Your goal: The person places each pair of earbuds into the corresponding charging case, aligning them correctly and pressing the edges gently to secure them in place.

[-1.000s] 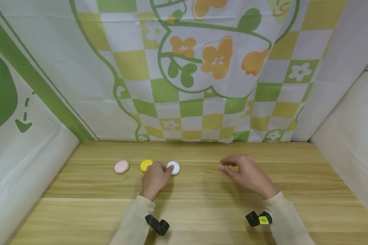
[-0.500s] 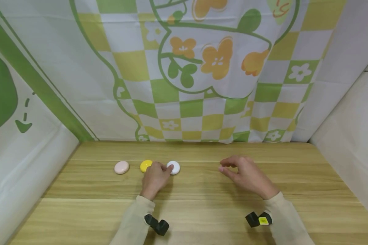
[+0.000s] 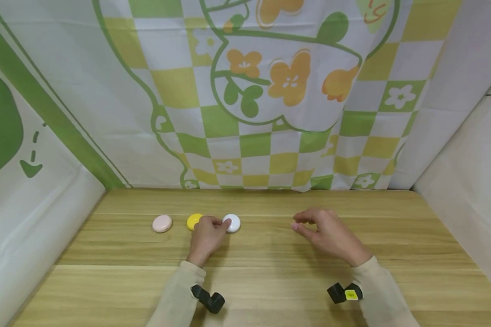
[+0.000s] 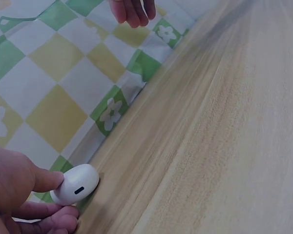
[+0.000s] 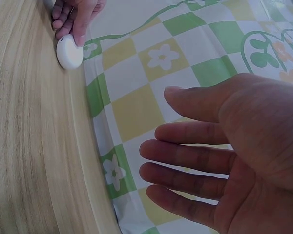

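Observation:
My left hand [image 3: 206,238] pinches a white, glossy, rounded disc [image 3: 232,223] at its left edge. Thumb and fingers grip the white disc [image 4: 78,184] in the left wrist view, where a small dark slot shows in its side. Whether it still touches the table, I cannot tell. Just behind the left hand lies a yellow disc [image 3: 194,221], partly covered by the fingers. A pale pink disc [image 3: 162,223] lies farther left. My right hand [image 3: 331,234] is held to the right of the white disc, apart from it; its loosely bent fingers [image 5: 185,155] hold nothing.
The wood-grain table [image 3: 270,281] runs back to a hanging cloth [image 3: 253,150] with green and yellow checks. White cloth walls [image 3: 45,218] border it at left and right. A black wrist camera [image 3: 208,299] sits on each sleeve.
The left hand and the white disc have shifted only very slightly, the disc a touch away from me. The right hand stays in place.

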A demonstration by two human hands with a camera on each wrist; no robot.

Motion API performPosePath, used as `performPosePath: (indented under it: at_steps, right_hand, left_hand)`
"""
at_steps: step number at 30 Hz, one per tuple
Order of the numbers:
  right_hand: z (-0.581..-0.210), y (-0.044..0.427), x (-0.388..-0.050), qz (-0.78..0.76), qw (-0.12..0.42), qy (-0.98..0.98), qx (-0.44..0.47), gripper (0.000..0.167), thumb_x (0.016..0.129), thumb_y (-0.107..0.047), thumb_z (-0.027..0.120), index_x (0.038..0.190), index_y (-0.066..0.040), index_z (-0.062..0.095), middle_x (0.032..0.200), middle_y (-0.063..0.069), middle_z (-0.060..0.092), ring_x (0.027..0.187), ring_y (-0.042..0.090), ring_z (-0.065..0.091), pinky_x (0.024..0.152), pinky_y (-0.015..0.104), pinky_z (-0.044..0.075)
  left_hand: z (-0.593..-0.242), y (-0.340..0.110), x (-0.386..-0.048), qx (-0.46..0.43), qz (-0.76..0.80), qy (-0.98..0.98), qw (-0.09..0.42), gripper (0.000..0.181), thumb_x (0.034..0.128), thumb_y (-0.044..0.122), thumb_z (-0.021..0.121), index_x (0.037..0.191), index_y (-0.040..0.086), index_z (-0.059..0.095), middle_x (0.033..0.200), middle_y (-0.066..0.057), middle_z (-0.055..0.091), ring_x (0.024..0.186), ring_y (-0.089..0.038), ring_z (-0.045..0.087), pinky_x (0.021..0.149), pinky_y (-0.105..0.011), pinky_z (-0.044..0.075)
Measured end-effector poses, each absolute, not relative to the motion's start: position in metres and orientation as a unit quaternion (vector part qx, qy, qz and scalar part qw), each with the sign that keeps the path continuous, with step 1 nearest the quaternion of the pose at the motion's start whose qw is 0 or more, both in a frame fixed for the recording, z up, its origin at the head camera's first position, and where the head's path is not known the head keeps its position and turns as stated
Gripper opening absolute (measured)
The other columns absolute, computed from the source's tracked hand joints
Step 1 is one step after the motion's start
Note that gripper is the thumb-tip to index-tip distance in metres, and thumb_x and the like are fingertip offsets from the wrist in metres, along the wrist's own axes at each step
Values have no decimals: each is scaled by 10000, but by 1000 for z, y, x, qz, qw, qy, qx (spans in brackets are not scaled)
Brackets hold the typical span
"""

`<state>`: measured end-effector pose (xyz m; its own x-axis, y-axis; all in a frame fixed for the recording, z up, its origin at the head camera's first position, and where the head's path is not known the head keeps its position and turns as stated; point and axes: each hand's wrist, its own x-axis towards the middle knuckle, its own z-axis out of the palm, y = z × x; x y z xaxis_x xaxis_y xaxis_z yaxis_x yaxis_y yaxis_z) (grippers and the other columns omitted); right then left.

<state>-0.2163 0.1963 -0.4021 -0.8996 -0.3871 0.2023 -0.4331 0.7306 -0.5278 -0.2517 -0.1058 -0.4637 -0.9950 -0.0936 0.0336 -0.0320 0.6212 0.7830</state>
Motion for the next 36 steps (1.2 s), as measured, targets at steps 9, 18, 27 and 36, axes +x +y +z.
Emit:
performPosePath:
  at_steps: [9,18,27,36]
  right_hand:
    - [-403,197,-217,290,40,-930,221,285,990,-273,686,1154,-48,747,1182,114,719,1093,311,675,899,528,550]
    - [-404,196,-217,285,42,-930,228,269,985,-256,692,1146,-49,749,1167,104,724,1068,296,681,891,498,557]
    - [-404,195,-217,283,42,-930,230,275,990,-268,687,1154,-57,748,1169,95,723,1065,284,678,887,501,558]
    - [-406,194,-217,288,42,-927,235,278,981,-274,698,1150,-59,749,1151,83,728,1045,272,681,871,491,564]
  left_hand:
    - [-468,-108,-254,38,-478,-877,14,327,960,256,714,1038,-59,741,885,-109,706,769,-197,627,653,-301,494]
    - [-468,-109,-256,41,-502,-864,-10,312,967,235,707,1058,-62,727,920,-123,684,817,-218,615,676,-296,489]
    - [-462,-105,-257,-21,-515,-856,46,263,951,195,732,1068,-41,728,926,-100,695,859,-217,628,762,-344,525]
    - [-447,-93,-251,-91,-602,-792,48,231,934,131,750,1081,-46,728,982,-119,720,898,-221,662,795,-313,541]
